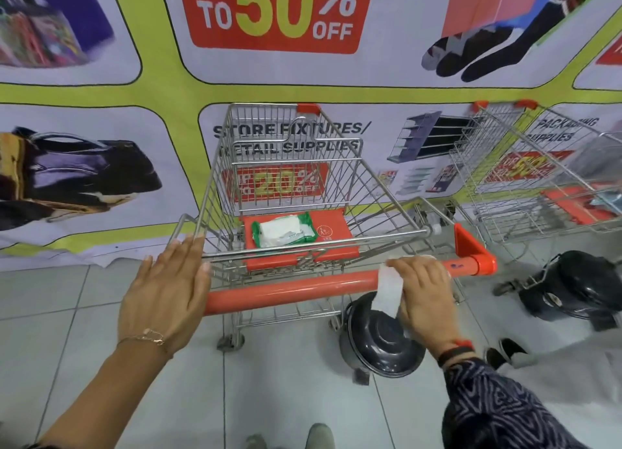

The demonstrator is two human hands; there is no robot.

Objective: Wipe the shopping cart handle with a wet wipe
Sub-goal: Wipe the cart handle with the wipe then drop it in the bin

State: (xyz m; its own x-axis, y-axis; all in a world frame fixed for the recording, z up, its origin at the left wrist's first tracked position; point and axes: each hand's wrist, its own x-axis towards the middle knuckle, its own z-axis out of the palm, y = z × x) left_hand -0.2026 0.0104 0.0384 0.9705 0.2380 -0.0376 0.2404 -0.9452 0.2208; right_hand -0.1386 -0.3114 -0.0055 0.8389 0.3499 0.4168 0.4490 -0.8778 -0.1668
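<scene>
A steel wire shopping cart point(215, 165) stands in front of me with an orange handle point(289, 288) across its near end. My right hand point(424, 293) lies over the right part of the handle and presses a white wet wipe point(387, 288) onto it; the wipe's end hangs below the bar. My left hand point(168, 290) is flat with straight fingers over the handle's left end, fingertips at the basket's rim. A green and white wet wipe pack point(284, 233) lies on the cart's orange child seat point(333, 226).
A second wire cart point(525, 165) stands to the right. Large black wheels point(380, 341) sit under the near cart and another black wheel point(572, 287) at the right. A printed sale banner point(101, 95) covers the wall ahead. The floor is grey tile point(286, 398).
</scene>
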